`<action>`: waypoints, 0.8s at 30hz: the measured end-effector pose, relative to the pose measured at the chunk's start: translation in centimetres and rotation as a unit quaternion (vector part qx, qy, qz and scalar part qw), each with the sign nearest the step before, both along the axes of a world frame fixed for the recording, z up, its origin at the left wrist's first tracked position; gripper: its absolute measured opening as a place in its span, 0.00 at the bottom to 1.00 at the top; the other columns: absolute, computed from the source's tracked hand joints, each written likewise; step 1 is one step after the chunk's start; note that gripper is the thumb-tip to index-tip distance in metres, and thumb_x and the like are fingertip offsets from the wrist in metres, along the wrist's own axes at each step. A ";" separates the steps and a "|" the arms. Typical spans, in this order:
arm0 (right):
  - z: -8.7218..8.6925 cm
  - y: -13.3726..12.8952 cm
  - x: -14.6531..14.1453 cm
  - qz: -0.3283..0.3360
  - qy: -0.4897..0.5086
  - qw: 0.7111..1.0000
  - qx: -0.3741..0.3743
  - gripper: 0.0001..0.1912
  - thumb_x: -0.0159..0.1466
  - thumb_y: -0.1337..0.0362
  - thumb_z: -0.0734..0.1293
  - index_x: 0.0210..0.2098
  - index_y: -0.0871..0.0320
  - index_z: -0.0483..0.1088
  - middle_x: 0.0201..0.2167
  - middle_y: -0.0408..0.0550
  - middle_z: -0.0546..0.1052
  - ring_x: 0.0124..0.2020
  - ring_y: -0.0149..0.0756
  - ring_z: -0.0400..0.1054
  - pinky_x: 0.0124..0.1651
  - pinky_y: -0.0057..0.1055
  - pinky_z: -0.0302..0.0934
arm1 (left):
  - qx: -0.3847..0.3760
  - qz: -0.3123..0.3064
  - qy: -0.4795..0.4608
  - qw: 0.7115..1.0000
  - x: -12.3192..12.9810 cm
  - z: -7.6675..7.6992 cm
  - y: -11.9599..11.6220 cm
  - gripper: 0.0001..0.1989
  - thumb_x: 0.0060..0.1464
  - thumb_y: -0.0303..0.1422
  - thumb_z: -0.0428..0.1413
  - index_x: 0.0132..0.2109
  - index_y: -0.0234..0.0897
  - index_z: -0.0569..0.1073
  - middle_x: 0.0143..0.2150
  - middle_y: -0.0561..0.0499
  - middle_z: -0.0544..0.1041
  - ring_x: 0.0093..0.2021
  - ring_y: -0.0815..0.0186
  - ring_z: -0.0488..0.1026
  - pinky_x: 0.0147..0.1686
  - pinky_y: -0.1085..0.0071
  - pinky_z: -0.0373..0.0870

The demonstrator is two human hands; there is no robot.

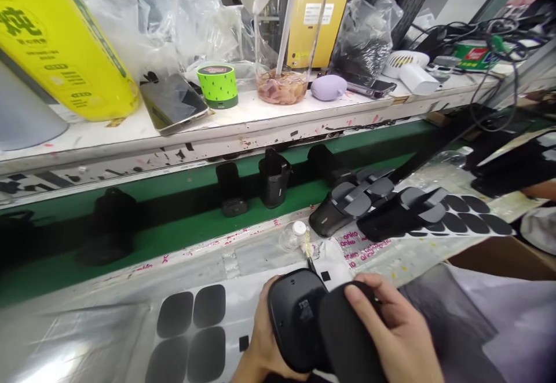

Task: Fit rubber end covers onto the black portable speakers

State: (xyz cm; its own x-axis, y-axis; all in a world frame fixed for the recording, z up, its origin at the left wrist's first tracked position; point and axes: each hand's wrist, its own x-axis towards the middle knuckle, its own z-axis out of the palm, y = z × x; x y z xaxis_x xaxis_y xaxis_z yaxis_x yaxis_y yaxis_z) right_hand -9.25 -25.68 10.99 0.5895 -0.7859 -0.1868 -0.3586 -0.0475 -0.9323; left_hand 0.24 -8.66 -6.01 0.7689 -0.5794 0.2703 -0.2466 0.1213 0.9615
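My left hand (261,336) is wrapped around a black plastic housing (292,319), whose rounded-square underside with screw holes and small markings faces me. Between thumb and fingers, my right hand (402,331) grips a dark rounded-square adhesive pad (350,336). The pad overlaps the right edge of the housing; whether they touch, I cannot tell. On the left lies a white backing sheet (234,290) bearing several similar dark pads (207,353). Just beyond my hands are a small clear bottle with a white cap (299,229) and a crumpled white paper (334,258).
Several black housings (339,212) stand at right, near another sheet of pads (473,215). Behind, more black units (274,177) sit on a green conveyor belt (195,226). The white shelf (243,131) above carries a yellow bottle (65,47), a phone (171,102) and a clear cup (282,84).
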 end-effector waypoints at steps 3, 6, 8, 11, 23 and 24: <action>-1.0 1.7 2.0 0.083 -0.004 0.992 -0.099 0.20 0.60 0.44 0.69 0.31 0.55 0.72 0.25 0.44 0.74 0.25 0.33 0.69 0.30 0.25 0.66 | -0.013 -0.034 -0.017 0.999 0.2 0.9 0.1 0.65 0.21 0.51 0.73 0.68 0.44 0.53 0.63 0.36 0.66 0.61 0.34 0.67 0.62 0.36 0.61; -1.8 2.5 3.5 0.116 -0.003 0.985 -0.130 0.18 0.64 0.46 0.66 0.31 0.54 0.71 0.24 0.41 0.73 0.23 0.30 0.65 0.29 0.24 0.62 | 0.041 -0.079 0.050 0.995 0.0 3.4 0.5 0.63 0.31 0.42 0.72 0.70 0.46 0.44 0.69 0.36 0.57 0.67 0.36 0.60 0.66 0.38 0.57; -1.9 2.4 3.9 0.124 0.018 0.984 -0.128 0.18 0.64 0.45 0.66 0.32 0.54 0.70 0.24 0.41 0.73 0.23 0.31 0.65 0.28 0.24 0.61 | 0.080 -0.099 0.123 0.984 -0.4 5.2 1.0 0.67 0.33 0.39 0.72 0.71 0.49 0.38 0.73 0.38 0.49 0.71 0.40 0.53 0.69 0.42 0.53; -1.8 1.7 3.8 0.145 0.053 0.983 -0.094 0.20 0.63 0.43 0.66 0.34 0.55 0.70 0.25 0.42 0.74 0.22 0.32 0.65 0.23 0.25 0.58 | 0.056 -0.102 0.207 0.971 -1.5 6.8 1.1 0.71 0.30 0.49 0.74 0.72 0.49 0.38 0.75 0.41 0.45 0.73 0.43 0.48 0.72 0.50 0.48; -1.7 3.6 4.4 0.063 -0.033 0.997 -0.037 0.16 0.63 0.48 0.68 0.33 0.56 0.70 0.26 0.41 0.74 0.28 0.32 0.69 0.29 0.24 0.61 | -0.059 0.133 0.256 0.956 -2.4 7.3 -1.0 0.38 0.54 0.60 0.50 0.63 0.40 0.64 0.64 0.42 0.68 0.63 0.49 0.66 0.63 0.60 0.65; -1.7 3.8 4.5 0.051 -0.051 0.997 -0.040 0.15 0.64 0.50 0.68 0.32 0.56 0.70 0.25 0.40 0.74 0.28 0.31 0.69 0.31 0.23 0.62 | -0.049 0.152 0.251 0.955 -2.4 7.6 -1.1 0.38 0.55 0.60 0.48 0.63 0.40 0.64 0.64 0.42 0.69 0.62 0.48 0.68 0.61 0.60 0.68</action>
